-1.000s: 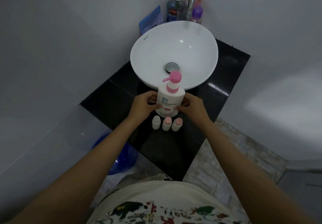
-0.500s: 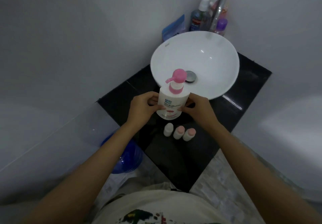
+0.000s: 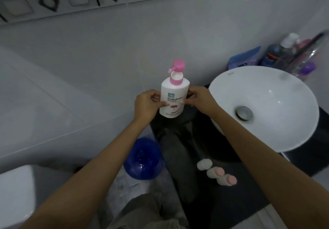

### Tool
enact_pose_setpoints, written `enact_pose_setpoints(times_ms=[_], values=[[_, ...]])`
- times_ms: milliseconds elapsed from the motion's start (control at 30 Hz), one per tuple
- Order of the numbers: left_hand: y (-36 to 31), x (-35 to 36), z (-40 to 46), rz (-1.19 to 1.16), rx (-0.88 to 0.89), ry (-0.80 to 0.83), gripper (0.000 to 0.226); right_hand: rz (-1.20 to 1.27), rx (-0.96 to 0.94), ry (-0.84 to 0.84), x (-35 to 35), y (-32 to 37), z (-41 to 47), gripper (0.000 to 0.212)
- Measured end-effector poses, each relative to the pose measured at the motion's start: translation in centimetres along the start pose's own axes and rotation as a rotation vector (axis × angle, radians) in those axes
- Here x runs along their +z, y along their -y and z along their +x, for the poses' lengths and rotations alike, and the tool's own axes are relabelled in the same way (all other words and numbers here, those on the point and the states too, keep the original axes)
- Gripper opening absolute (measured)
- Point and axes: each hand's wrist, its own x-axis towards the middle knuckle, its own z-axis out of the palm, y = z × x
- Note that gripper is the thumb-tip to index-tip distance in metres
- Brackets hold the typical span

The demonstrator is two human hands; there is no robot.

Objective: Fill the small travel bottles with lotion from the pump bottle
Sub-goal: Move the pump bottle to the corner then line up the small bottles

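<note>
- Pump bottle [image 3: 173, 96] was held upright in the air, clear of the counter [image 3: 249, 193], beside the left rim of the sink [image 3: 263, 107].
- Pink pump head [image 3: 176, 68] sat raised above the collar, nozzle pointing left; no lotion was visible at the nozzle.
- Left hand [image 3: 146, 105] gripped the bottle's left side, its fingers [image 3: 156, 97] closed around the body with the thumb on the label.
- Right hand [image 3: 199, 100] gripped the right side the same way, fingers closed on the bottle, thumb tip on the label edge.
- Three travel bottles [image 3: 216, 172] stood in a row on the counter, well below and to the right of the pump bottle, none under the nozzle.
- One travel bottle [image 3: 204, 164] showed a white top, the other two pink tops; blur made it impossible to tell caps from open necks.
- Judged progress: at the start. The pump bottle was in hand only; no filling seemed done.
- Remaining, as judged: open each travel bottle if capped, bring nozzle over each neck, pump, close.
- A blue container [image 3: 142, 159] stood on the floor left of the counter; not part of the task.
</note>
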Motion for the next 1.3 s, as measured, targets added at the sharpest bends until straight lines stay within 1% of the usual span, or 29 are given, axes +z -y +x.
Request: enact_pose_setpoints(times_ms=[233, 533, 733, 833, 900, 1000, 1067, 1133, 1167, 1233, 1300], values=[[1.9, 0.4, 2.7, 0.067, -0.077, -0.067, 0.027, 0.104, 0.035, 0.082, 1.7, -1.1, 5.0, 0.042], [3.6, 0.7, 4.5, 0.041, -0.139, -0.086, 0.030, 0.129, 0.060, 0.093, 2.9, -1.4, 7.4, 0.043], [4.4, 0.7, 4.1, 0.019, -0.096, -0.071, 0.035, 0.145, 0.081, 0.088, 3.5, -1.8, 7.3, 0.046], [4.6, 0.5, 3.9, 0.019, -0.097, -0.052, 0.039, 0.116, 0.087, 0.060, 3.6, -1.5, 6.8, 0.050], [4.6, 0.7, 3.5, 0.014, -0.099, -0.027, 0.039, 0.083, 0.109, -0.017, 2.8, -1.0, 4.8, 0.053], [5.2, 0.2, 2.3, 0.038, -0.109, -0.119, 0.029, 0.109, 0.173, -0.082, 1.7, -0.3, 1.3, 0.050], [5.2, 0.5, 0.6, 0.022, -0.093, -0.138, 0.020, 0.091, 0.192, -0.124, 0.4, -0.7, -2.9, 0.042], [4.9, 1.5, -1.5, -0.031, -0.078, -0.072, 0.014, 0.074, 0.210, -0.203, -0.8, -1.6, -7.8, 0.032], [4.6, 2.1, -2.6, -0.059, -0.071, 0.000, 0.013, 0.064, 0.228, -0.248, -1.2, -2.2, -10.4, 0.026], [3.7, 3.7, -5.0, -0.110, -0.046, 0.186, 0.013, 0.034, 0.284, -0.340, -1.6, -3.4, -14.9, 0.020], [2.6, 5.2, -7.3, -0.123, 0.027, 0.369, 0.017, 0.015, 0.338, -0.431, -1.3, -4.9, -18.5, 0.022]])
